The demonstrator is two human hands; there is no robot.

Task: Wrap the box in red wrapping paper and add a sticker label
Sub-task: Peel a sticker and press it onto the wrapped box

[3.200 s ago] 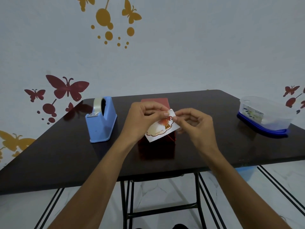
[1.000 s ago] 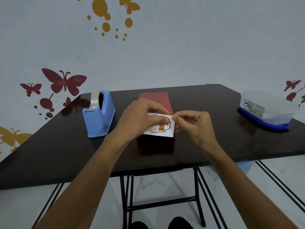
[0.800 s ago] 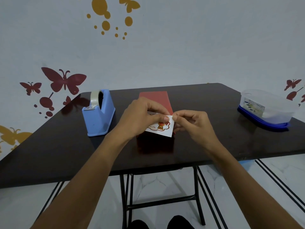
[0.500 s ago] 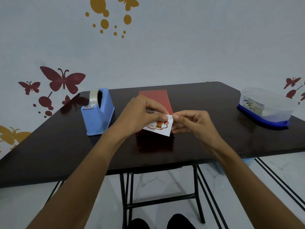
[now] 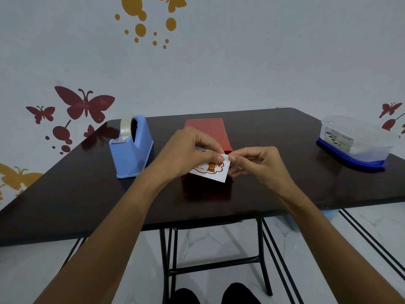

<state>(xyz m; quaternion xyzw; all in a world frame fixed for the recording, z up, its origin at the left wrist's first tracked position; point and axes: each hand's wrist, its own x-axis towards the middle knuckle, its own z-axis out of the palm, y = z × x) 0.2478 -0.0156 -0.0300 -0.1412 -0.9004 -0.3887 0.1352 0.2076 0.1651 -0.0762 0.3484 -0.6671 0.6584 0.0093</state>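
Note:
A box wrapped in red paper lies flat in the middle of the dark table. Just above its near end I hold a small white sticker sheet printed with a cartoon label. My left hand pinches the sheet along its top edge, thumb on the printed side. My right hand pinches the sheet's upper right corner between thumb and forefinger, its other fingers curled. Both hands hide the near part of the box's top.
A blue tape dispenser with a clear tape roll stands left of the box. A clear plastic container with a blue lid sits upside down at the table's right edge. A wall with butterfly decals stands right behind the table.
The sticker sheet has tilted and dropped slightly toward the box's near end. Both hands stayed on it, the right fingertips working at its upper right corner.

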